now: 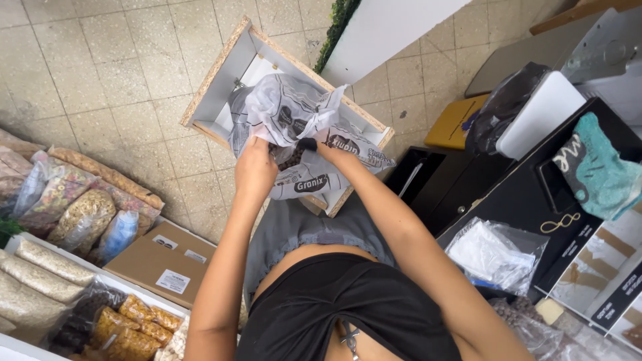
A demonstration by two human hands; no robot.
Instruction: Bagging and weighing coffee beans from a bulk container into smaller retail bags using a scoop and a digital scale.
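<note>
left hand (256, 167) — clenched on white bag (287, 113) | right hand (328, 148) — gripping bag's edge

**Bags, boxes and labels around the floor**

A large white printed bag (294, 120) lies in a wooden box. At left, clear bags of cereal (80, 214) are piled beside a brown cardboard box (160, 264) bearing white labels (173, 281). At right lies a clear plastic bag (495, 254).
</note>
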